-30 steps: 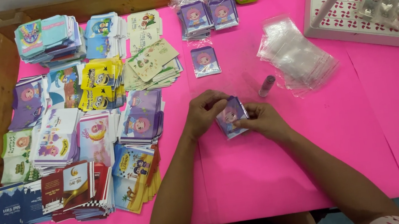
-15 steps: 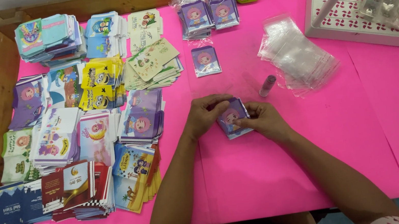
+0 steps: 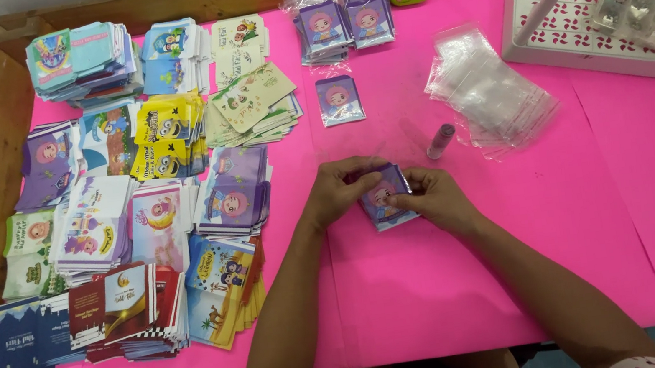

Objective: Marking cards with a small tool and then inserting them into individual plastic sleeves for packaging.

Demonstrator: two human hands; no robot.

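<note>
Head view: your left hand (image 3: 339, 191) and right hand (image 3: 433, 195) pinch a small purple packet (image 3: 384, 199) between them near the tabletop (image 3: 443, 295) centre, fingers grasping its opposite edges.

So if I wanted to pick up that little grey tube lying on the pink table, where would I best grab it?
Pinch the grey tube across its middle, coming from above. It lies flat and slightly slanted on the pink table, with both long sides free; the clear bags sit just to its right.
</note>
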